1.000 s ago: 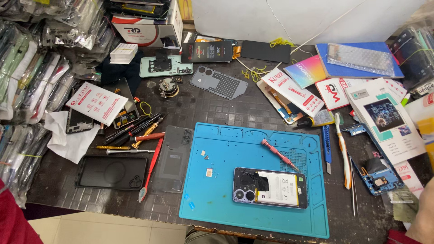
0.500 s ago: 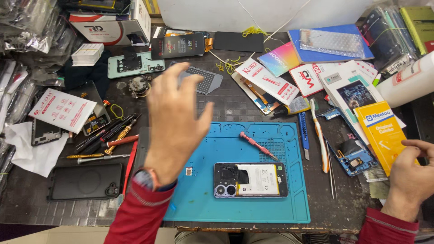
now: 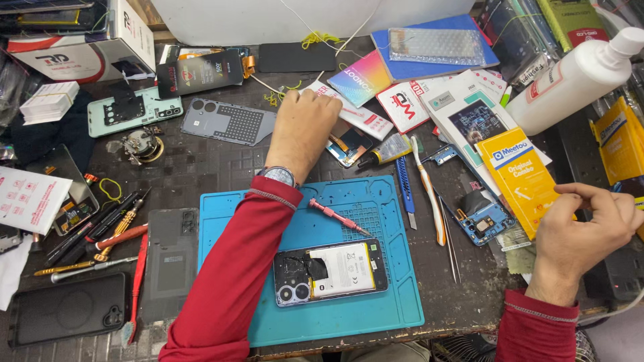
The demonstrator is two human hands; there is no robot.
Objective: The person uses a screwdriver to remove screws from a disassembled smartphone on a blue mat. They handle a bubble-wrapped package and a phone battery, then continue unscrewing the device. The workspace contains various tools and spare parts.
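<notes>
Red-sleeved left hand (image 3: 305, 131) reaches across the bench, fingers curled down onto a small screen part (image 3: 349, 144) beside a white packet (image 3: 355, 114). Whether the fingers grip the part cannot be determined; the hand covers its near edge. Right hand (image 3: 580, 231) rests at the bench edge, fingertips pinched together; any item between them is too small to identify. An opened phone (image 3: 330, 271) lies untouched on the blue mat (image 3: 376, 315), well apart from both hands.

left hand (image 3: 303, 131) – fingertips hidden | white bottle (image 3: 570, 84) – cut off by edge
</notes>
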